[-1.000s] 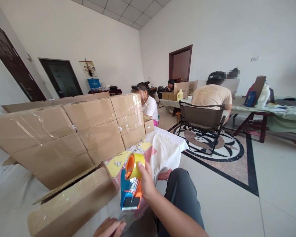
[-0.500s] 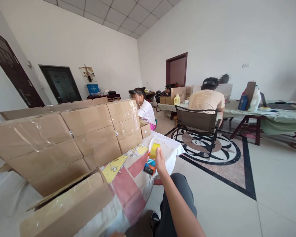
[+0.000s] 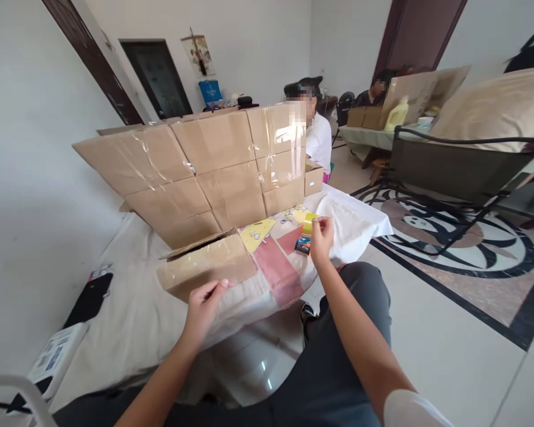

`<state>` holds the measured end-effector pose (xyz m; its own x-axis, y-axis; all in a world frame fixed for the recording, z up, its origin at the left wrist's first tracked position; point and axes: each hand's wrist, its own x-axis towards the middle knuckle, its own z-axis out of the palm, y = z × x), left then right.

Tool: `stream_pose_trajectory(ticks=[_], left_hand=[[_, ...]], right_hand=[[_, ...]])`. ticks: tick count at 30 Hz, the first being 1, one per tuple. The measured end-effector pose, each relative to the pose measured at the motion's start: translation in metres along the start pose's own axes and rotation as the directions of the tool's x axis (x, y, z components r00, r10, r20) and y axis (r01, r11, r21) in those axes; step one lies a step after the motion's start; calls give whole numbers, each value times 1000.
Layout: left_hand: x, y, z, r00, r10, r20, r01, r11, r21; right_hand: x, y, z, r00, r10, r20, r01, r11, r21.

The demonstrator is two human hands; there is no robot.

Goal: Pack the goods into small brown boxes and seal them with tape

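My right hand (image 3: pixel 321 238) is closed around a tape dispenser, over the far end of the table. A yellow roll of tape (image 3: pixel 310 224) shows beside my fingertips, and the blue, black and orange head of the tape dispenser (image 3: pixel 302 245) points down and left. My left hand (image 3: pixel 204 303) is in front of a low cardboard box (image 3: pixel 213 267), thumb and fingers pinched together near its lower front edge. Whatever the pinch holds, if anything, is too small to make out. The box lies on the table, its raised flap (image 3: pixel 200 243) along the back.
A wall of stacked, taped cardboard boxes (image 3: pixel 226 172) stands behind the low box. The cloth-covered table (image 3: pixel 129 308) carries a black flat item (image 3: pixel 89 299) at left. A person in white (image 3: pixel 319 139) sits beyond. A folding chair (image 3: pixel 454 172) stands at right.
The view has swung down and left. My left hand has come into sight at the low box's front. My right hand still grips the tape dispenser.
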<state>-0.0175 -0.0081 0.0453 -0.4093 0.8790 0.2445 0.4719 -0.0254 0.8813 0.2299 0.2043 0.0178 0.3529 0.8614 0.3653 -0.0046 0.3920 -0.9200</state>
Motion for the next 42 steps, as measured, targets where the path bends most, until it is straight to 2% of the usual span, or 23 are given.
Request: stream_pose_trajectory(ticks=[1, 2, 3, 4, 5, 6, 8, 10, 15, 18, 20, 21, 23, 25, 28, 30, 31, 32, 33, 35, 37, 40, 42], left_hand=[[0, 0, -3, 1000, -5, 0, 5, 1000, -1], [0, 1, -4, 1000, -8, 2, 8, 1000, 0], [0, 1, -5, 1000, -8, 8, 8, 1000, 3], [0, 2, -5, 1000, -5, 20, 5, 1000, 7], [0, 1, -4, 999, 1, 35, -2, 1000, 10], [-1, 1, -2, 999, 8, 51, -9, 1000, 15], [-3, -1, 3, 998, 8, 69, -9, 1000, 18], [-3, -2, 7, 996, -10, 86, 10, 1000, 7], [8, 7, -8, 984, -72, 161, 70, 997, 18], [23, 12, -37, 996, -38, -78, 50, 986, 157], [35, 10, -57, 961, 145, -237, -53, 933, 356], [41, 8, -65, 937, 260, -233, -122, 868, 481], [50, 0, -73, 913, 405, -51, -264, 682, 682], [54, -10, -72, 908, 383, 167, -368, 544, 754], [54, -23, -65, 900, 304, 314, -430, 486, 761], [53, -27, -62, 896, 296, 330, -438, 478, 761], [52, -27, -61, 897, 298, 327, -438, 484, 758], [52, -28, -62, 899, 300, 318, -432, 496, 753], [53, -27, -62, 902, 302, 308, -426, 509, 748], [53, -27, -64, 899, 315, 304, -431, 514, 742], [54, -29, -65, 877, 347, 334, -470, 464, 751], [57, -35, -67, 820, 392, 416, -551, 345, 760], [60, -40, -69, 792, 412, 451, -587, 311, 748]], right_hand=[[-15, -11, 5, 986, -77, 150, 72, 997, 38], [-33, -23, 11, 919, -158, 360, 133, 987, 93], [-51, -36, 17, 814, -218, 539, 171, 976, 137], [-70, -48, 22, 731, -248, 635, 179, 969, 172], [-87, -58, 27, 678, -260, 687, 162, 965, 204], [-102, -67, 31, 651, -261, 712, 138, 964, 228], [-121, -80, 37, 640, -260, 723, 74, 957, 279], [-129, -85, 41, 656, -279, 701, 63, 946, 317], [-121, -84, 44, 715, -363, 597, 191, 923, 333], [-103, -92, 46, 819, -358, 448, 173, 899, 402], [-86, -103, 50, 845, -347, 408, 158, 889, 430], [-77, -110, 53, 831, -341, 439, 139, 892, 430], [-60, -123, 63, 759, -298, 578, 51, 914, 404], [-47, -132, 79, 661, -195, 725, -94, 936, 338], [-36, -131, 110, 478, -14, 878, -283, 944, 169], [-34, -119, 133, 346, 83, 935, -300, 954, 26], [-33, -111, 145, 300, 126, 946, -266, 963, -44], [-34, -102, 155, 279, 161, 947, -205, 973, -105], [-35, -93, 164, 288, 186, 940, -126, 980, -155], [-38, -75, 178, 340, 193, 920, 30, 976, -216], [-40, -61, 185, 361, 173, 916, 118, 966, -229], [-41, -50, 185, 336, 143, 931, 140, 970, -200], [-43, -49, 183, 358, 129, 925, 221, 951, -218]])
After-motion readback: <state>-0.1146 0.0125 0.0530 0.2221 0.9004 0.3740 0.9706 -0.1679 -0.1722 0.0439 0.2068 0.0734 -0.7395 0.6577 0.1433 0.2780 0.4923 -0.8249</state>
